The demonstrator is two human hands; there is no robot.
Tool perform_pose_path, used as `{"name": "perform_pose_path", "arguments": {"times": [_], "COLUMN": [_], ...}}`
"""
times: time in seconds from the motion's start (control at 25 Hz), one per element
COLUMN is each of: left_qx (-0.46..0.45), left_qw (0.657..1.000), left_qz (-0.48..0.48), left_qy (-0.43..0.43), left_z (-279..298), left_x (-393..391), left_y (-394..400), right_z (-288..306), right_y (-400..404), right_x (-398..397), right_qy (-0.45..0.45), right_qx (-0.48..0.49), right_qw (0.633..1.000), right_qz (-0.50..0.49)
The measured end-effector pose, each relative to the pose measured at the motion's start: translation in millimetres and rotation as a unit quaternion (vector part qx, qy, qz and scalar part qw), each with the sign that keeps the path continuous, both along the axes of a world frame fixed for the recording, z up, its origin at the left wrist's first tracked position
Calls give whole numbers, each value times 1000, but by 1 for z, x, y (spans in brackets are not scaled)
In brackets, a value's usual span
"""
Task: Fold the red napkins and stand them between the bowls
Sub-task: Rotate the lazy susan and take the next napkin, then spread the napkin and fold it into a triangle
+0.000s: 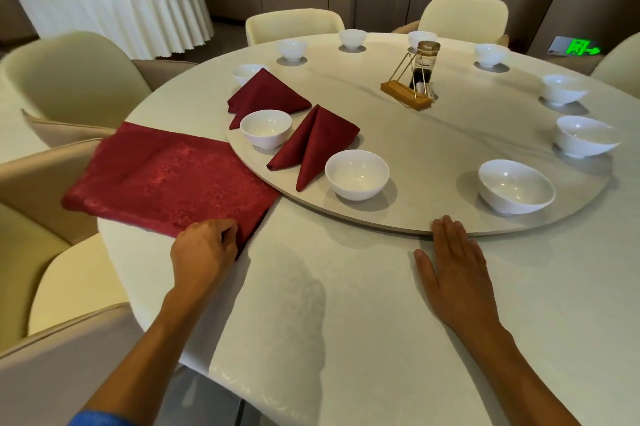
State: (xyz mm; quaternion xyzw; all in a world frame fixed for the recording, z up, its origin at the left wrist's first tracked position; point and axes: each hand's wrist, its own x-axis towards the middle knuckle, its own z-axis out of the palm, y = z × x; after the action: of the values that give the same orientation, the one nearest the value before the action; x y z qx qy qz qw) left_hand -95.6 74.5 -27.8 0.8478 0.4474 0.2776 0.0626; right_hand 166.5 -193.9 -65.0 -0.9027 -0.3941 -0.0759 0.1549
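a: where's the flat red cloth napkin (166, 179)?
b: spread on the white-clothed round worktop (346, 287), its far corner under the pale round turntable (450, 134). the left hand (204, 252) pinches its near corner, fingers curled.
a: and the right hand (453, 263)?
b: flat, fingers straight, fingertips touching the turntable's near edge.
a: others?
b: two folded red napkins (311, 145) stand between white bowls (266, 127) on the turntable's left side.
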Motion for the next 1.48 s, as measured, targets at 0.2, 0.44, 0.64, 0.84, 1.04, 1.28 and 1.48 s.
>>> {"name": "perform_pose_path", "arguments": {"times": [0.2, 0.44, 0.64, 0.84, 1.04, 1.28, 1.48], "left_qx": [1, 14, 73, 71, 37, 10, 23], "left_qw": [1000, 998, 993, 979, 971, 955, 966], "left_qz": [7, -32, -88, -190, -237, -295, -234], "left_qy": [8, 48, 10, 14, 24, -11, -106], "left_z": [-7, -14, -10, -14, -3, 12, 37], "left_x": [9, -2, -6, 14, 24, 5, -9], "left_y": [-19, 28, -23, -141, -187, -167, -134], "right_z": [0, 8, 8, 13, 38, 51, 67], "right_y": [-1, -5, -4, -2, 40, 68, 29], "right_x": [-2, -15, -17, -29, -82, -88, -116], "right_qy": [-15, -63, -41, -23, 125, 152, 545], "right_qx": [12, 105, 107, 145, 83, 140, 326], "right_qw": [1000, 992, 991, 983, 976, 978, 753], "right_qz": [3, 40, 70, 110, 156, 2, 174]}}
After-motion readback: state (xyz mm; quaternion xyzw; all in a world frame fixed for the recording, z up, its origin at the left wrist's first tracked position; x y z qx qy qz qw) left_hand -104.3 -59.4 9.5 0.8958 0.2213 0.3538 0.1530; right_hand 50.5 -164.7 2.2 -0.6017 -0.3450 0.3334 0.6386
